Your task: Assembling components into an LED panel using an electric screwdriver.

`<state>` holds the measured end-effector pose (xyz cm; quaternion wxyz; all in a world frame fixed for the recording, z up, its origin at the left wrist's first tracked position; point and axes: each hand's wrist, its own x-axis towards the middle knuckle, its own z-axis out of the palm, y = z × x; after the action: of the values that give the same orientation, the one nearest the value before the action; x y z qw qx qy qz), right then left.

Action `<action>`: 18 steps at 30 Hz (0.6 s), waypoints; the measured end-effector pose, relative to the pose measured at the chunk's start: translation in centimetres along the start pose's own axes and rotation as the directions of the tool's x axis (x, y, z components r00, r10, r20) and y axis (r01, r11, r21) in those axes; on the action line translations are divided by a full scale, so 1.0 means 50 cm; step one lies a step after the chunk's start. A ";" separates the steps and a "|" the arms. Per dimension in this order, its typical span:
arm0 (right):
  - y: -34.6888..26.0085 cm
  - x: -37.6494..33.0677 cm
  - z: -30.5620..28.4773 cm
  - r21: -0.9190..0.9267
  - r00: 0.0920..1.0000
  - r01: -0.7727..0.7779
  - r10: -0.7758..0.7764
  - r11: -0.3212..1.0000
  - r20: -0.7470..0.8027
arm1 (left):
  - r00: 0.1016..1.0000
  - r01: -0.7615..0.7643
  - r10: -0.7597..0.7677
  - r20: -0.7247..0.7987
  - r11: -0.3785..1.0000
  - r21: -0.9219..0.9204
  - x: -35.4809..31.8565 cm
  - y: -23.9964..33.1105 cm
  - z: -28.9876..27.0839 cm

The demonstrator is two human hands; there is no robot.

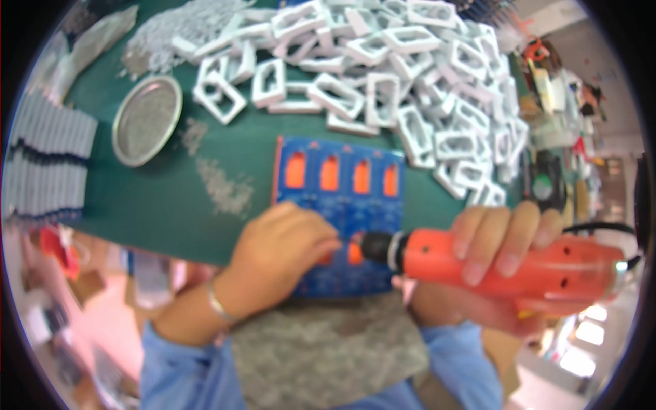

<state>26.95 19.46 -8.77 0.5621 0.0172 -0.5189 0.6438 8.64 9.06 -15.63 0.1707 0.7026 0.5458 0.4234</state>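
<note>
Gripping an orange electric screwdriver (519, 270) in my right hand (502, 239), I bring its dark tip to the near edge of a blue jig board (342, 205) lying on the green mat (164, 198) in front of me. My fingers are wrapped closed around the tool's barrel, thumb hidden beneath. My left hand (283, 249) rests curled on the board's near left part, fingertips drawn together right at the tip, apparently steadying something small there; what it pinches I cannot tell, as the picture is blurred.

Judging progress: four orange-filled slots (342, 174) show along the board's far row, and the near row, where the tip now sits, looks to be the one in hand. Whether any fastening there is finished I cannot say. A large heap of white rectangular frames (383, 82) lies beyond the board, so plenty appears left. A round metal dish (145, 119) of small grey parts sits to my left.
</note>
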 end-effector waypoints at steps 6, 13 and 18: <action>-0.004 -0.008 -0.011 0.002 0.999 0.027 -0.026 1.000 -0.018 | 0.994 0.070 -0.074 -0.081 0.997 -0.041 0.001 -0.014 0.014; -0.004 -0.007 -0.010 -0.003 0.999 0.048 -0.048 0.999 0.007 | 0.996 0.068 -0.072 -0.050 0.994 -0.082 0.007 -0.011 0.019; -0.001 -0.006 0.003 -0.063 1.000 0.009 -0.010 0.998 -0.010 | 0.999 0.009 -0.008 -0.032 1.000 0.021 0.010 -0.004 0.020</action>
<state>27.02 19.14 -8.87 0.5680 -0.0014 -0.5359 0.6246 9.33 9.80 -16.17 0.1563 0.6951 0.5558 0.4284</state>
